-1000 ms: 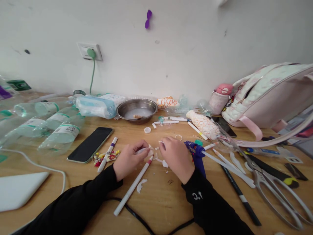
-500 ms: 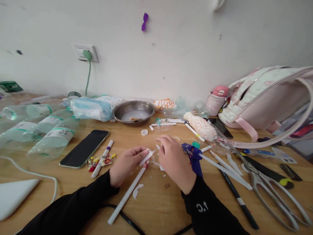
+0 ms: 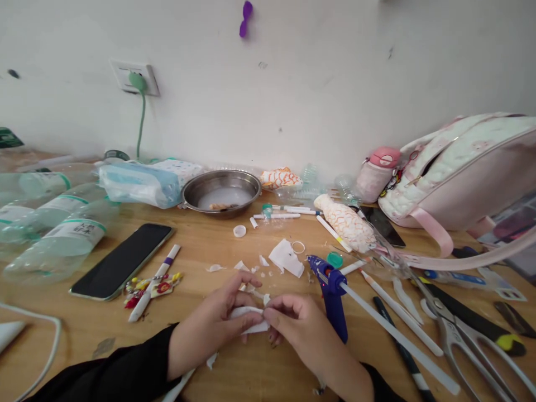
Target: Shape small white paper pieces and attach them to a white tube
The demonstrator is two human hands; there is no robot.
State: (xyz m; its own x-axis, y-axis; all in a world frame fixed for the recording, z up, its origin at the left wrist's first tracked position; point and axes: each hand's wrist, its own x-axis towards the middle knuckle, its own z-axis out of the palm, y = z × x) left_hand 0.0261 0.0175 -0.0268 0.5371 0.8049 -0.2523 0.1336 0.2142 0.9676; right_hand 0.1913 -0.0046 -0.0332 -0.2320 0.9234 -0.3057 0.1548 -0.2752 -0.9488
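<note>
My left hand (image 3: 220, 318) is closed around a small folded piece of white paper (image 3: 250, 319), thumb on top. At the paper's right end, my right hand (image 3: 307, 329) pinches with thumb and forefinger, so the two hands meet. Just beyond my fingers lie torn white scraps (image 3: 263, 261) and a larger white paper piece (image 3: 287, 257). A blue glue gun (image 3: 330, 279) with a long glue stick (image 3: 397, 335) lies right of my right hand. Under my left forearm a white stick (image 3: 179, 386) is mostly hidden.
Left are a phone (image 3: 121, 261), a marker (image 3: 154, 283) with beads and several plastic bottles (image 3: 75, 237). A metal bowl (image 3: 221, 192) stands at the back. Right lie a pale wrapped bottle shape (image 3: 345, 222), large scissors (image 3: 452, 324) and a pink backpack (image 3: 464, 173).
My right hand has come down and left from the scraps onto the paper in my left hand, uncovering the larger white piece. Both hands sit lower in view; the camera has shifted a little.
</note>
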